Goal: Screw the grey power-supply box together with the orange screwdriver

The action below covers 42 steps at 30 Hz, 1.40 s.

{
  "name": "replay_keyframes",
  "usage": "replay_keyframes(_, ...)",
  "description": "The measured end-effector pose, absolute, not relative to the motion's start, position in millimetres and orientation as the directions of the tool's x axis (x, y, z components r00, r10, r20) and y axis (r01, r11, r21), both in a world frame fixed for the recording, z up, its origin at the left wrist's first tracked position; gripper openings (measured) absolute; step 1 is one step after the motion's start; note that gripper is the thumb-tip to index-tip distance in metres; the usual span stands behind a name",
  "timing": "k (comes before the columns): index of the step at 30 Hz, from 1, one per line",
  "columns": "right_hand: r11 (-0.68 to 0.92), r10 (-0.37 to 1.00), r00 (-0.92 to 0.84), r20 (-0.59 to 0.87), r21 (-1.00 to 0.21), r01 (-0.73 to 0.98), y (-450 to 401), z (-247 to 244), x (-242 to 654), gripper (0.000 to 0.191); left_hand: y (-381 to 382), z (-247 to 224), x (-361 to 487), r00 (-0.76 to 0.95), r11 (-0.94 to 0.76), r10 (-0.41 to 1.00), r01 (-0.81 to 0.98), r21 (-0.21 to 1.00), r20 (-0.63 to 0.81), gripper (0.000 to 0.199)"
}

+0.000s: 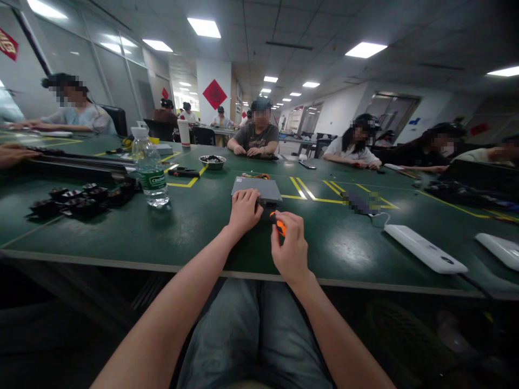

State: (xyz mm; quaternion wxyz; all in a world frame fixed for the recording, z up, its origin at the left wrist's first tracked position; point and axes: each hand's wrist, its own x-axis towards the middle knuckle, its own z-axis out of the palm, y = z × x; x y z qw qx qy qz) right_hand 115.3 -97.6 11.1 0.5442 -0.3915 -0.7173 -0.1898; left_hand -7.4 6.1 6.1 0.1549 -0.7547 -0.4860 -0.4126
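Head view shows our right hand (292,251) nearest, its fingers closed around a tool with an orange-and-black handle (280,227). That handle slants away from us and to the left, so its far end faces the near right corner of a flat, grey, rectangular metal box (263,187). Whether the two touch, we cannot tell. Our left hand (245,209) is the nearer one to the box, its bent fingers resting over the near left part; whether they grip or only press, we cannot tell.

The box lies just beyond both hands on the dark green tabletop (194,232), its longer side running left to right across us. Its top looks plain and matt, with a small pale label at the far left corner and a darker near side. Multicoloured wires (258,176) show behind it.
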Motion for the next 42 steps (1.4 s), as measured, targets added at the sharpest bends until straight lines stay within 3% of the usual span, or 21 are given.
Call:
replay_keyframes(8,0.580,0.371,-0.094,0.924,-0.152,0.800,-93.5,9.9,116.7,0.019,5.5,3.5,-5.6,0.176,-0.474,0.589,0.866,0.161,0.789,0.027)
replay_keyframes(14,0.614,0.371,-0.073,0.926,-0.185,0.767,-93.1,11.0,115.2,0.026,6.1,1.6,-4.9,0.175,-0.474,0.585,0.866,0.159,0.792,0.027)
replay_keyframes(20,0.521,0.421,-0.088,0.903,-0.161,0.838,-94.3,20.6,115.9,0.013,6.7,0.9,-4.2,0.175,-0.470,0.589,0.868,0.158,0.789,0.027)
replay_keyframes(26,0.627,0.377,-0.070,0.924,-0.199,0.753,-94.0,27.8,117.0,0.020,6.5,0.5,-3.3,0.161,-0.462,0.583,0.872,0.161,0.797,0.027)
replay_keyframes(32,0.583,0.419,-0.176,0.891,-0.116,0.804,-97.1,26.0,114.6,0.011,7.1,0.4,-2.8,0.166,-0.461,0.578,0.874,0.152,0.799,0.026)
replay_keyframes(37,0.613,0.438,-0.100,0.893,-0.215,0.760,-101.0,23.2,110.5,0.023,7.0,0.4,-3.3,0.164,-0.465,0.579,0.871,0.159,0.798,0.026)
replay_keyframes(42,0.492,0.456,-0.080,0.887,-0.176,0.853,-98.3,28.2,115.6,0.014,6.1,1.0,-3.9,0.169,-0.469,0.583,0.869,0.159,0.795,0.025)
